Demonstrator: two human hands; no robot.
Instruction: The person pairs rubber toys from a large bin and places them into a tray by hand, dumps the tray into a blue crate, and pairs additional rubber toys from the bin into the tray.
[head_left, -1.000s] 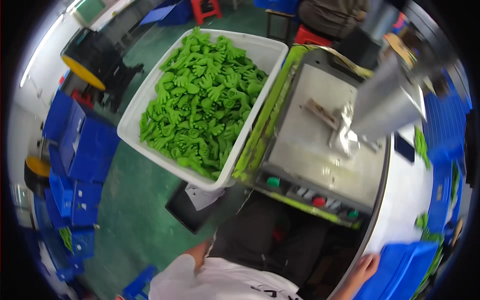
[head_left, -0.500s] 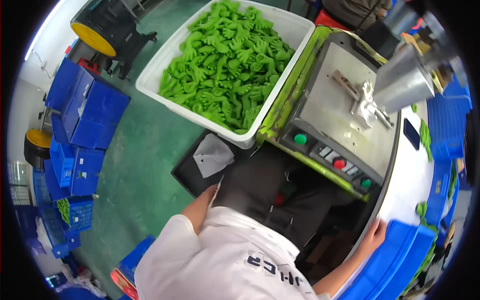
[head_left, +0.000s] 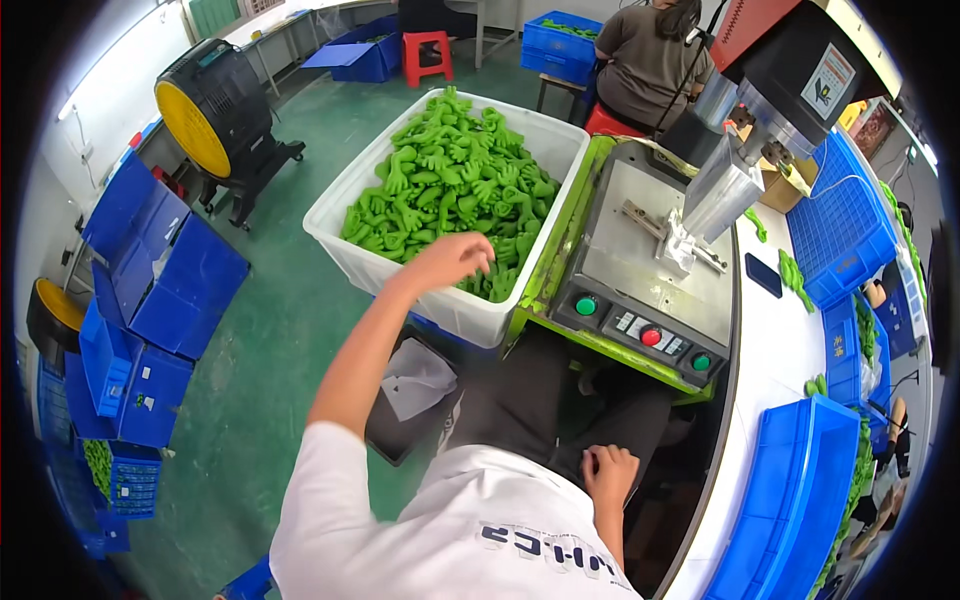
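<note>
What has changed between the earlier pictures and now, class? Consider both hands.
The left hand has moved forward from beside the left thigh to over the near side of the white tub. The right hand has moved left from beside the blue tray to the right thigh. The heaped green pieces and the phone by the machine stay as they were.

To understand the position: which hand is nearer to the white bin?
Left. The left hand is at the near edge of the white bin; the right hand is farther away, by the right thigh.
</note>
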